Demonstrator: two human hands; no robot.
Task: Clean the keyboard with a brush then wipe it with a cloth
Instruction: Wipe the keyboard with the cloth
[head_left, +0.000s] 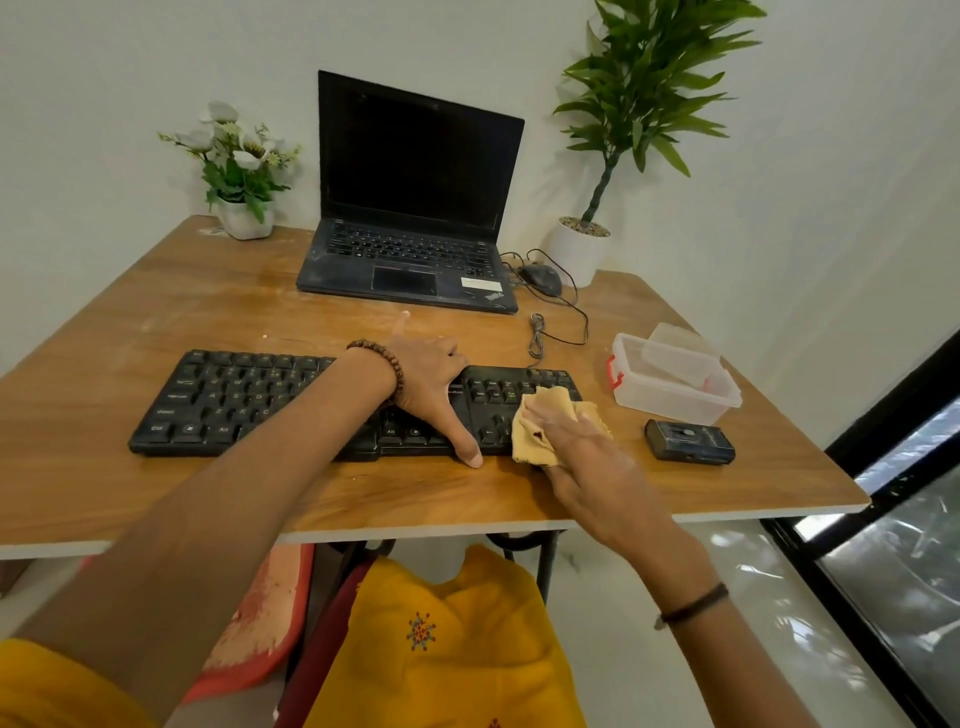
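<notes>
A black keyboard (249, 400) lies across the near half of the wooden table (156, 312). My left hand (431, 379) reaches over its middle: the thumb hooks the front edge, the curled fingers sit at the back edge, and the index finger points away onto the table. My right hand (582, 447) lies on the keyboard's right end and holds a bunched yellow cloth (527, 439) against the keys, fingers laid over it. The cloth covers the number-pad area. No brush is visible.
A clear plastic box (675, 384) with a red latch stands right of the keyboard, a small black device (688, 441) in front of it. Behind are an open laptop (415, 208), a wired mouse (540, 278), a flower pot (244, 218) and a potted plant (579, 249).
</notes>
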